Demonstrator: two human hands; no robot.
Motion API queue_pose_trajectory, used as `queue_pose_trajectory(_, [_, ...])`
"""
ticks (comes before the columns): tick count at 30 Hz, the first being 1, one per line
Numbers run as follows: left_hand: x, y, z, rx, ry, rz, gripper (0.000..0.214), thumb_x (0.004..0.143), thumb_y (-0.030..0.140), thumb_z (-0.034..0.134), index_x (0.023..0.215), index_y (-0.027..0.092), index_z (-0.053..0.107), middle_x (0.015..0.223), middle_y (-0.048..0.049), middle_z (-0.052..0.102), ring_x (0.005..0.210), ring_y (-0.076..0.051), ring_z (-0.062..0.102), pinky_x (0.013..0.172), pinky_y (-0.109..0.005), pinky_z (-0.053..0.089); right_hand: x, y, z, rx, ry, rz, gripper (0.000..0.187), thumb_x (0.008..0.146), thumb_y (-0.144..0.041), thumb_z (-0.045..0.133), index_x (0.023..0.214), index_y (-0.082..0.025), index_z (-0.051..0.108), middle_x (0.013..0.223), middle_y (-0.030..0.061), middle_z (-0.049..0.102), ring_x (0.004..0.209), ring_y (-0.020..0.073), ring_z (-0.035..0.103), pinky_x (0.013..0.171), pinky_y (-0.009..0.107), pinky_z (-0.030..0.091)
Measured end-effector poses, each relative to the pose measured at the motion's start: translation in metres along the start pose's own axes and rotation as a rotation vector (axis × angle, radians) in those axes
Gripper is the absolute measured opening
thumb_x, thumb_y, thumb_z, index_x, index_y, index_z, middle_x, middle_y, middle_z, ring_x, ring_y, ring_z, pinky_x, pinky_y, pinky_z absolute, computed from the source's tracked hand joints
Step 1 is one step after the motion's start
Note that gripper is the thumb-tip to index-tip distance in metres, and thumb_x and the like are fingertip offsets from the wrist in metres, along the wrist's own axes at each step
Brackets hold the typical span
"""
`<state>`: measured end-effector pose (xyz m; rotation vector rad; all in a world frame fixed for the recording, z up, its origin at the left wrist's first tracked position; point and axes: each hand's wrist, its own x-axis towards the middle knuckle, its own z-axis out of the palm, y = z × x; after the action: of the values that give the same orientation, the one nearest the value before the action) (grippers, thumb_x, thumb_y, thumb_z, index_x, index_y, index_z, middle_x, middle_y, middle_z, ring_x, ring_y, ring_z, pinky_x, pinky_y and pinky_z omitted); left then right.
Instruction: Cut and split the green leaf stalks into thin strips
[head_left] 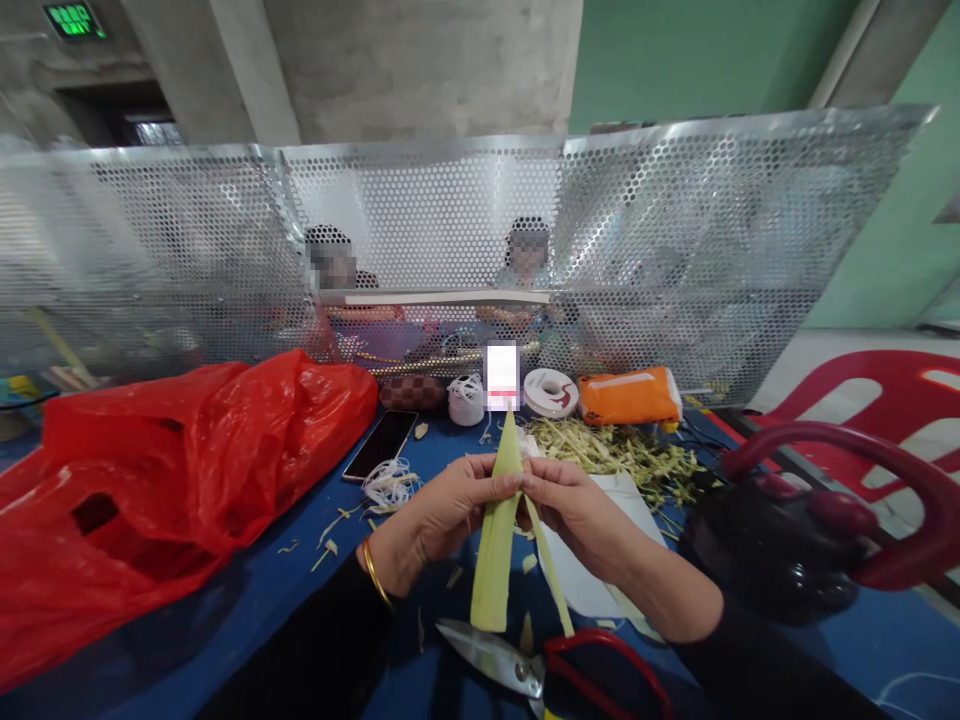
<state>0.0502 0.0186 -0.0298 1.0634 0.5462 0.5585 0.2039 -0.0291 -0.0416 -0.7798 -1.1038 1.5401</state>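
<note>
A long pale-green leaf, much like a corn husk [495, 560], hangs upright in front of me, its pointed tip up. My left hand [469, 490] pinches it between thumb and fingers at mid-length. Thumb to thumb with it, my right hand [566, 495] grips a narrow strip [551, 570] at the leaf's right edge; the strip hangs apart from the wide part below. Just beneath the leaf's lower end, scissors [517, 670] with red handles lie on the blue table [300, 610]. Under my right hand lies a white sheet [574, 570].
A red plastic bag [187, 480] covers the left side; a phone [382, 445] and white string [391, 485] lie beside it. Behind are a spool [551, 392], an orange packet [630, 395] and green scraps [622, 455]. A dark kettle [772, 540] stands right, a perforated metal screen [427, 220] behind.
</note>
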Motion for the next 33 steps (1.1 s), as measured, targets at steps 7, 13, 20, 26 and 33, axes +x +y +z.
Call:
queue_pose_trajectory(7, [0.001, -0.004, -0.004, -0.044, -0.043, 0.002, 0.033, 0.066, 0.031, 0.078, 0.091, 0.011, 0.068, 0.069, -0.0051, 0.067, 0.06, -0.014, 0.063, 0.061, -0.023, 0.048, 0.0, 0.0, 0.0, 0.117, -0.015, 0.044, 0.021, 0.071, -0.034, 0.075, 0.071, -0.014, 0.067, 0.06, -0.0021, 0.053, 0.053, 0.0085, 0.044, 0.054, 0.022, 0.038])
queue_pose_trajectory(13, [-0.001, 0.003, 0.002, -0.075, -0.105, 0.006, 0.03, 0.066, 0.032, 0.078, 0.083, 0.011, 0.068, 0.068, -0.0068, 0.068, 0.06, -0.014, 0.063, 0.062, -0.022, 0.049, 0.0, -0.006, 0.0, 0.147, -0.056, 0.055, 0.021, 0.073, -0.032, 0.073, 0.067, -0.014, 0.064, 0.059, -0.001, 0.056, 0.054, 0.0093, 0.049, 0.056, 0.022, 0.041])
queue_pose_trajectory(20, [-0.001, 0.002, -0.004, -0.07, -0.109, 0.012, 0.036, 0.065, 0.032, 0.079, 0.092, 0.011, 0.067, 0.072, -0.0078, 0.068, 0.061, -0.014, 0.064, 0.052, -0.018, 0.045, 0.0, -0.01, 0.002, 0.172, -0.039, 0.04, 0.015, 0.073, -0.026, 0.072, 0.068, -0.014, 0.065, 0.058, -0.0013, 0.056, 0.054, 0.0105, 0.051, 0.056, 0.023, 0.044])
queue_pose_trajectory(26, [0.0, -0.002, -0.009, 0.002, -0.031, -0.062, 0.041, 0.06, 0.029, 0.082, 0.096, 0.012, 0.069, 0.077, -0.005, 0.067, 0.059, -0.01, 0.059, 0.058, -0.019, 0.045, 0.001, -0.002, -0.001, 0.061, 0.096, 0.013, 0.023, 0.074, -0.036, 0.073, 0.069, -0.014, 0.064, 0.061, -0.0019, 0.056, 0.055, 0.0083, 0.047, 0.058, 0.022, 0.038])
queue_pose_trajectory(33, [-0.001, -0.001, -0.001, 0.088, 0.085, -0.025, 0.039, 0.067, 0.044, 0.076, 0.087, 0.012, 0.066, 0.074, -0.0051, 0.066, 0.059, -0.012, 0.059, 0.054, -0.02, 0.041, 0.0, -0.005, 0.004, -0.052, 0.125, -0.003, 0.025, 0.07, -0.036, 0.074, 0.068, -0.014, 0.065, 0.061, -0.0014, 0.057, 0.056, 0.0089, 0.049, 0.056, 0.021, 0.038])
